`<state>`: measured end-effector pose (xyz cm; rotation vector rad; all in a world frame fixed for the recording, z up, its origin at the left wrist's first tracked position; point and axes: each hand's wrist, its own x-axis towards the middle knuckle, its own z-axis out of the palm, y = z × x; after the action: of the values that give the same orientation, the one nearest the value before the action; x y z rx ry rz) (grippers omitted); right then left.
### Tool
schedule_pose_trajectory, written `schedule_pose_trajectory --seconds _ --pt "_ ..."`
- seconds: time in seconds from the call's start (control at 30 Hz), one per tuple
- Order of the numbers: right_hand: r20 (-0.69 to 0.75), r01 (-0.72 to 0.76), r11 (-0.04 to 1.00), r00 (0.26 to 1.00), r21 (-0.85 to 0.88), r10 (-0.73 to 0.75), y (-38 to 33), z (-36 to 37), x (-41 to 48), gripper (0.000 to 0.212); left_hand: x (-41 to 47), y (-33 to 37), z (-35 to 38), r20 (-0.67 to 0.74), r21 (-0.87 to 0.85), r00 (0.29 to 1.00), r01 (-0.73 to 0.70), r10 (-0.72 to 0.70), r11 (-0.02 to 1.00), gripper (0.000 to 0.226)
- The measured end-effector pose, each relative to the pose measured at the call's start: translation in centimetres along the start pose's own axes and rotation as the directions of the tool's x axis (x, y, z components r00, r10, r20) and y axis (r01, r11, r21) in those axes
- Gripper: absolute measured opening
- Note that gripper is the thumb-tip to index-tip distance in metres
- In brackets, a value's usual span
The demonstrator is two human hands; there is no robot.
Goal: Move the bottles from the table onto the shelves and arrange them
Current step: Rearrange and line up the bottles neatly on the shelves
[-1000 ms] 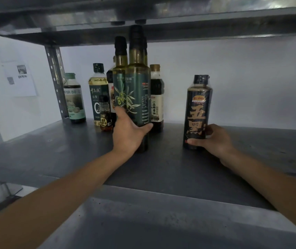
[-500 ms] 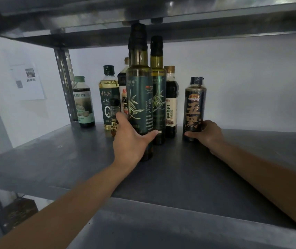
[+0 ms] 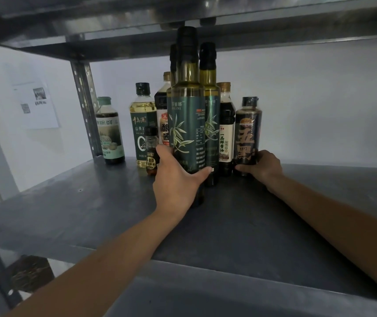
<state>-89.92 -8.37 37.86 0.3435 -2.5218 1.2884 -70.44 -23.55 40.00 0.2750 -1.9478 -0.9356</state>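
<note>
Steel shelf [image 3: 91,213]: the left hand [image 3: 176,179] grips an upright olive oil bottle [image 3: 186,124], cap upward; the right hand [image 3: 263,167] clasps an upright black sauce bottle [image 3: 247,133], now pushed back beside the soy sauce bottle [image 3: 226,131].

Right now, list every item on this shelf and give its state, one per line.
Left hand: grip closed around the tall green-labelled olive oil bottle, upright.
Right hand: grip closed on the black squeeze bottle with gold characters, upright.
Second olive oil bottle: upright, capped.
Pale yellow oil bottle: upright, capped.
Small amber bottle: upright.
Grey metal shelf: bottles clustered at back.
</note>
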Motion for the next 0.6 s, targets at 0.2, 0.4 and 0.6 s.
schedule_pose_trajectory --seconds 0.2,0.4,0.6 --pt "-0.002 -0.023 0.996 1.000 0.084 0.023 -0.2 -0.2 -1.1 0.090 0.0 0.2 -0.7 0.079 -0.014 0.997 0.008 -0.007 1.000 0.072" --pt "-0.247 0.323 0.945 0.921 0.049 -0.302 -2.2 -1.4 -5.7 0.054 -0.1 -1.8 -2.3 0.410 0.068 0.903 0.108 -0.126 0.992 0.066" --pt "0.144 0.352 0.816 0.877 0.458 -0.459 -6.1 -0.1 -12.2 0.059 0.0 -2.1 -2.5 0.606 0.068 0.787 0.092 -0.115 0.993 0.061"
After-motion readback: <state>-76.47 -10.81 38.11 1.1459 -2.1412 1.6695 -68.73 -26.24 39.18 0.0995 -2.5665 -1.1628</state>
